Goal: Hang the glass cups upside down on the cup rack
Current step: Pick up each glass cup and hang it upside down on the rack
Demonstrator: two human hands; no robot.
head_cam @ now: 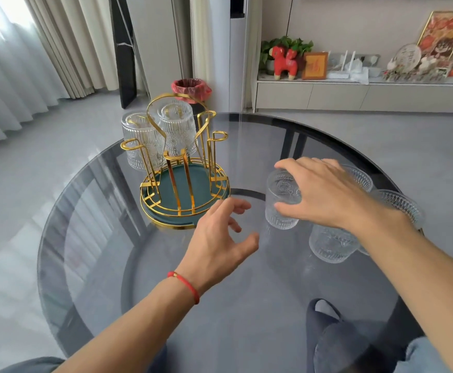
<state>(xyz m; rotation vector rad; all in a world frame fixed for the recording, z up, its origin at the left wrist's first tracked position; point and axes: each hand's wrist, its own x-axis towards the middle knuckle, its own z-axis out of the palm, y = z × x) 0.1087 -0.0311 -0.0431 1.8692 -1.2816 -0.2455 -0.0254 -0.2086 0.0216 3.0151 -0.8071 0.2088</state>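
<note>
A gold wire cup rack (185, 168) with a round teal base stands at the left of the glass table (166, 292). Two ribbed glass cups hang upside down on it, one at the back left (139, 138) and one at the centre (178, 125). My right hand (325, 195) is closed from above around a ribbed glass cup (282, 200) standing on the table right of the rack. Three more cups stand beneath and behind that arm: one near (330, 246), one far (360, 179), one at the right (400, 205). My left hand (220, 238) hovers with fingers spread just in front of the rack.
The table is round, of dark glass, and its far edge curves behind the rack. A bin with a red liner (191, 90) stands on the floor beyond. My slippered foot (325, 327) shows through the tabletop. A low cabinet with ornaments (354, 95) runs along the far wall.
</note>
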